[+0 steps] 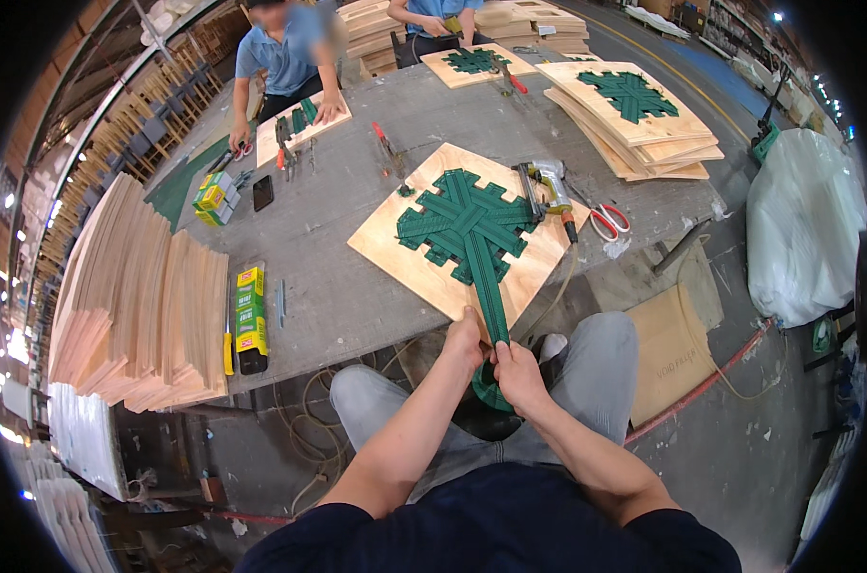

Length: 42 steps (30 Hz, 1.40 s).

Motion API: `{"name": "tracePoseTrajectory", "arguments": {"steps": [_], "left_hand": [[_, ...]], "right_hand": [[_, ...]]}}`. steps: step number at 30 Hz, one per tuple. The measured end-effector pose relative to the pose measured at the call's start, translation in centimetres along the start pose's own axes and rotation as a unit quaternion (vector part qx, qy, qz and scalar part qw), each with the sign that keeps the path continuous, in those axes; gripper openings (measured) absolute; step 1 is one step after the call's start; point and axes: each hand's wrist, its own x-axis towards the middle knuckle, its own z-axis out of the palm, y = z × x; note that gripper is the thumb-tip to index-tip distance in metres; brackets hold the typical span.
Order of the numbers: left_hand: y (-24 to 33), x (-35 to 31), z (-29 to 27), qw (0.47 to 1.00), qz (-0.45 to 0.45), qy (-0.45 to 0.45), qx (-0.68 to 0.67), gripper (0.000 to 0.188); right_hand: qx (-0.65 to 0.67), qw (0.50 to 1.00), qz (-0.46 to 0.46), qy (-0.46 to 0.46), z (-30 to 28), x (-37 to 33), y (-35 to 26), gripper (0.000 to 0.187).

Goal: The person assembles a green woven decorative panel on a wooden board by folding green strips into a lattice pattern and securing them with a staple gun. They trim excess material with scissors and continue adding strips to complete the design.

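A square plywood board [376, 239] lies at an angle on the near table edge, its front corner toward my lap. Woven across its middle are green webbing strips [467, 220] with short ends sticking out. One long green strap [488, 291] runs from the weave down over the front corner. My left hand [465, 339] is closed at the strap's left side by that corner, its fingers partly hidden. My right hand [519, 377] grips the strap a little lower, thumb on top. More webbing [492, 387] loops below my hands. A pneumatic staple gun [551, 186] rests on the board's right corner.
Red-handled scissors [609, 222] lie right of the board. Stacked plywood [137, 296] and a yellow-green box [251, 310] stand left. More boards [634, 143] are piled at the far right. Two people in blue shirts [280, 53] work across the grey table [309, 258]. An air hose [557, 296] hangs nearby.
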Motion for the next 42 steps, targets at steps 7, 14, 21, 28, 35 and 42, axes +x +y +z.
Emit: {"name": "tracePoseTrajectory", "arguments": {"steps": [7,14,21,28,35,42], "left_hand": [[0.0,0.3,-0.1,1.0,0.02,0.006,0.017,0.054],[0.2,-1.7,1.0,1.0,0.002,-0.001,0.014,0.053],[-0.4,-2.7,-1.9,0.992,0.058,-0.084,0.074,0.049],[-4.6,-2.4,-3.7,0.873,0.24,-0.211,0.368,0.038],[-2.6,-0.8,-3.8,0.743,0.408,-0.203,0.491,0.029],[-2.5,-0.4,-4.3,0.696,0.414,-0.19,0.556,0.025]], "right_hand": [[-0.016,1.0,0.001,-0.001,0.5,-0.1,2.5,0.039],[-0.131,0.991,-0.012,0.006,0.4,0.4,5.1,0.04],[-0.201,0.977,-0.069,0.002,0.5,1.6,5.0,0.029],[-0.223,0.965,-0.108,-0.082,-1.4,4.9,8.2,0.024],[-0.391,0.903,-0.017,-0.179,-2.5,6.1,9.9,0.03],[-0.314,0.861,0.122,-0.38,-8.2,8.4,-3.6,0.031]]}}
